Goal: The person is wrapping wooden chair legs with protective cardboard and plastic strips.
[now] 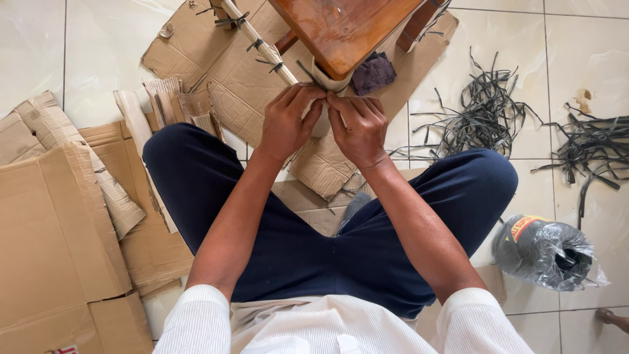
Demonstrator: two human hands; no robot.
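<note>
we see both hands, left hand (286, 121) and right hand (359, 129), pinching a black strap (310, 75) on the paper-wrapped chair leg (259, 42); upper ties done, this one unfinished.

Flattened brown cardboard sheets (59, 242) left of knees; glossy wooden stool (341, 29) ahead on cardboard; black plastic strap scraps (485, 118) right; wrapped black strap roll (547, 252) near right knee.

We had flattened cardboard sheets (59, 242) stacked up on the left of the tiled floor (33, 46), plus a few folded strips (171, 99) near the knee. Over on the right lay a messy heap of black strap offcuts (481, 115), more of them (593, 147) further out, and a roll of black strapping in clear plastic (547, 252).
</note>
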